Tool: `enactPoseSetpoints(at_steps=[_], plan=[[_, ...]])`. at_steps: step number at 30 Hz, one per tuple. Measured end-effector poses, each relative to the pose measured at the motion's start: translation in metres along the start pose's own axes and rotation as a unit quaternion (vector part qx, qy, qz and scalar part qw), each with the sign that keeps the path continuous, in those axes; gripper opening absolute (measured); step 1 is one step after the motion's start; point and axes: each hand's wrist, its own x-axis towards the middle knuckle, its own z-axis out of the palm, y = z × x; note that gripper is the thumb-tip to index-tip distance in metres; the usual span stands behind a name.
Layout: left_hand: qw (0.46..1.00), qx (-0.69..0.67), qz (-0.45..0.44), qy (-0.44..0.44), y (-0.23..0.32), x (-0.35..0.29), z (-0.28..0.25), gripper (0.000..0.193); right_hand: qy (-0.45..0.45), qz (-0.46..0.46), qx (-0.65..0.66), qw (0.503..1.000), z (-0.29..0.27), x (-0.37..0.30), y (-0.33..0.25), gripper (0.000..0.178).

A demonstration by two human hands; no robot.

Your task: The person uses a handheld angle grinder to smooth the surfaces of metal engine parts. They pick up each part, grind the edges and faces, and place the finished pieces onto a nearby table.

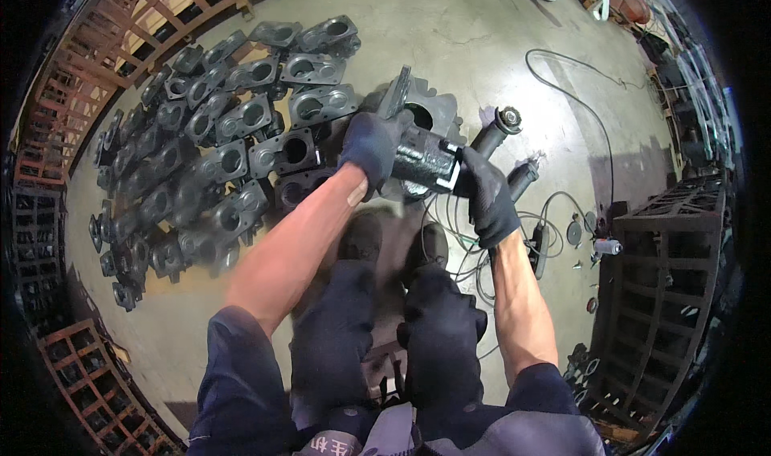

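Note:
A dark, glossy metal casting [426, 160] is held up in front of me between both gloved hands. My left hand [371, 152] is closed around its left side, just below an upright flat flange. At the other end, the fingers of my right hand [487, 199] are wrapped round the casting, near a pale bright edge; the fingertips are partly hidden. Just beyond it, a second dark casting with a round opening [438, 110] sits on the floor, partly covered by the held one. My shoes are beneath, close to the hands.
Many similar castings [233, 161] lie in rows at the left. Two dark cylindrical power tools [494, 139] with cables [562, 88] are at the right. A dark slatted crate [654, 295] stands right, near a small silver can [608, 247]. Rusty crates [96, 380] border the left.

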Motion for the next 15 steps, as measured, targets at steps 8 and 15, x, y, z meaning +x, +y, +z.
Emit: enactPoseSetpoints(at_steps=[8, 15], plan=[[0.949, 0.148, 0.279, -0.007, -0.015, 0.065, 0.016, 0.037, 0.065, 0.103, -0.033, 0.992, -0.026, 0.076, 0.055, 0.024], [0.966, 0.171, 0.190, -0.029, 0.056, 0.055, 0.022, 0.056, 0.018, -0.059, -0.217, 0.974, -0.033, 0.111, 0.109, 0.024]])
